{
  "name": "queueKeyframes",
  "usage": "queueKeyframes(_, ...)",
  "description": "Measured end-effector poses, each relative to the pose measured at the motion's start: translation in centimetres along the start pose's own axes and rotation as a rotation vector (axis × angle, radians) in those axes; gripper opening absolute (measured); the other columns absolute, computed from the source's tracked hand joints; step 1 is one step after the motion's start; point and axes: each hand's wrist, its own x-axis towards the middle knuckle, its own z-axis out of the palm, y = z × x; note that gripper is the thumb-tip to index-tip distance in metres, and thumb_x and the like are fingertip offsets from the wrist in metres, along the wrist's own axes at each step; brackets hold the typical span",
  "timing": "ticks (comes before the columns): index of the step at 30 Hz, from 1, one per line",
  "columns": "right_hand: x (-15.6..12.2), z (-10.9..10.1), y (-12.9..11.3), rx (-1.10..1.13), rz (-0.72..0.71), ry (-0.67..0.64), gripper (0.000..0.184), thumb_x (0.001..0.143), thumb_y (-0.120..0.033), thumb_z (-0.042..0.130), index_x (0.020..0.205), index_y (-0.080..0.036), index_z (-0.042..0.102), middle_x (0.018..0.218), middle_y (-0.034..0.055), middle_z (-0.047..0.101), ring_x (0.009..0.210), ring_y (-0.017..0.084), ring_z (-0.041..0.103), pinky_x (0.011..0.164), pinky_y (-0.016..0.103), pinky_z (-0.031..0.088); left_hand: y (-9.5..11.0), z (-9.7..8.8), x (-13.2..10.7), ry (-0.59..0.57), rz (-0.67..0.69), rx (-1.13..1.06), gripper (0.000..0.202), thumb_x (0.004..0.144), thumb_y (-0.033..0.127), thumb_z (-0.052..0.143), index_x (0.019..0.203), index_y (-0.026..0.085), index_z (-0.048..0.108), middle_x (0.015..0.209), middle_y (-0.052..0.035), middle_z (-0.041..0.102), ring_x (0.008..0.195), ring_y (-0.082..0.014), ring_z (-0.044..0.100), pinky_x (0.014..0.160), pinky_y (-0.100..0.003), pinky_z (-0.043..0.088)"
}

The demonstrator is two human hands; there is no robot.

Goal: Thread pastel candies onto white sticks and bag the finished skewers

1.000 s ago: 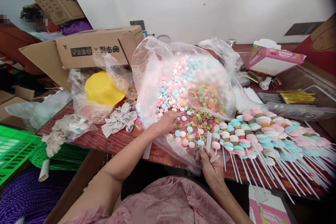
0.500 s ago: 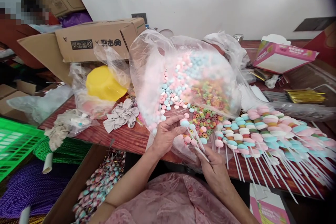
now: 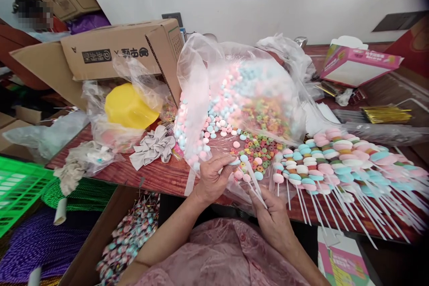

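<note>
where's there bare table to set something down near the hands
Mainly a narrow strip of red table along the front edge, bordered by the grey cloth and plastic bag, left of the left hand. It's crowded beyond the right hand, where candy sticks overhang the front edge.

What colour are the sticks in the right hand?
The sticks are white; the head view shows them best.
</note>
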Motion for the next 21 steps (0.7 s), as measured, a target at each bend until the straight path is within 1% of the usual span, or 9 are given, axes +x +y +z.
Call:
queueKeyframes(2, 0.1, 0.6, -0.3, 0.012, -0.031, -0.006, 0.03, 0.096, -0.032, 0.046, 0.1, -0.019, 0.073, 0.075, 0.0026, 0.068, 0.072, 0.019, 0.062, 0.068, 0.029, 0.052, 0.2, 0.1, -0.1, -0.014, -0.003, 0.012, 0.019, 0.089, 0.017, 0.064, 0.103, 0.022, 0.074, 0.096, -0.0068, 0.078, 0.089, -0.0179, 0.073, 0.081, -0.032, 0.061)
queueKeyframes(4, 0.4, 0.6, -0.5, 0.004, -0.049, -0.017, 0.031, 0.096, -0.032, 0.046, 0.098, -0.018, 0.074, 0.076, 0.0028, 0.068, 0.069, 0.019, 0.062, 0.066, 0.028, 0.051, 0.2, 0.0, -0.2, -0.067, 0.012, 0.037, 0.021, 0.09, 0.017, 0.061, 0.104, 0.022, 0.074, 0.103, -0.0083, 0.077, 0.095, -0.0193, 0.073, 0.086, -0.035, 0.06)
queueKeyframes(7, 0.8, -0.3, -0.5, -0.006, -0.04, -0.022, 0.03, 0.094, -0.029, 0.048, 0.105, -0.018, 0.074, 0.086, 0.0036, 0.073, 0.076, 0.02, 0.065, 0.07, 0.029, 0.052, 0.0, -0.2, -0.1, -0.111, 0.0, 0.029, 0.019, 0.089, 0.018, 0.061, 0.101, 0.022, 0.075, 0.104, -0.0088, 0.077, 0.097, -0.0192, 0.072, 0.088, -0.035, 0.059)
queueKeyframes(9, 1.1, -1.0, -0.4, -0.006, -0.023, -0.02, 0.029, 0.093, -0.027, 0.049, 0.106, -0.019, 0.074, 0.086, 0.0028, 0.073, 0.076, 0.02, 0.065, 0.069, 0.028, 0.052, -0.1, -0.2, -0.2, -0.081, -0.038, -0.023, 0.015, 0.088, 0.019, 0.065, 0.098, 0.022, 0.075, 0.099, -0.0075, 0.077, 0.094, -0.0183, 0.073, 0.087, -0.034, 0.06)
queueKeyframes(11, 1.1, -1.2, -0.3, 0.005, -0.014, -0.026, 0.027, 0.093, -0.026, 0.05, 0.101, -0.02, 0.074, 0.08, 0.0017, 0.072, 0.072, 0.019, 0.064, 0.066, 0.028, 0.051, 0.0, -0.1, -0.4, -0.009, -0.098, -0.085, 0.012, 0.085, 0.02, 0.069, 0.096, 0.022, 0.075, 0.095, -0.0062, 0.078, 0.092, -0.0179, 0.073, 0.085, -0.034, 0.06)
queueKeyframes(13, 1.0, -0.6, -0.2, 0.034, -0.018, -0.04, 0.026, 0.093, -0.026, 0.049, 0.099, -0.02, 0.074, 0.078, 0.0013, 0.07, 0.071, 0.019, 0.062, 0.066, 0.027, 0.051, 0.1, 0.2, -0.7, 0.068, -0.156, -0.132, 0.012, 0.083, 0.02, 0.072, 0.095, 0.022, 0.075, 0.095, -0.0054, 0.077, 0.092, -0.0178, 0.072, 0.085, -0.033, 0.059)
queueKeyframes(15, 0.9, 0.4, 0.0, 0.084, -0.028, -0.05, 0.026, 0.094, -0.027, 0.049, 0.098, -0.019, 0.073, 0.077, 0.0014, 0.069, 0.071, 0.018, 0.061, 0.068, 0.027, 0.05, 0.3, 0.5, -0.9, 0.087, -0.173, -0.153, 0.013, 0.083, 0.018, 0.071, 0.096, 0.022, 0.075, 0.097, -0.0057, 0.077, 0.092, -0.0175, 0.072, 0.085, -0.033, 0.059)
queueKeyframes(18, 0.8, 1.5, 0.6, 0.153, -0.019, 0.012, 0.025, 0.095, -0.031, 0.05, 0.091, -0.019, 0.071, 0.073, 0.0007, 0.065, 0.067, 0.016, 0.057, 0.064, 0.026, 0.048, 0.7, 1.0, -1.4, -0.034, -0.124, -0.13, 0.016, 0.086, 0.016, 0.068, 0.099, 0.022, 0.075, 0.099, -0.0071, 0.077, 0.093, -0.0179, 0.072, 0.086, -0.033, 0.059)
queueKeyframes(21, 1.1, 1.2, 0.9, 0.175, -0.001, 0.103, 0.023, 0.094, -0.033, 0.051, 0.085, -0.019, 0.067, 0.071, 0.0001, 0.061, 0.065, 0.016, 0.054, 0.062, 0.026, 0.046, 1.2, 1.7, -2.1, -0.171, -0.098, -0.133, 0.019, 0.089, 0.018, 0.063, 0.104, 0.021, 0.075, 0.098, -0.0079, 0.077, 0.092, -0.0182, 0.072, 0.086, -0.033, 0.059)
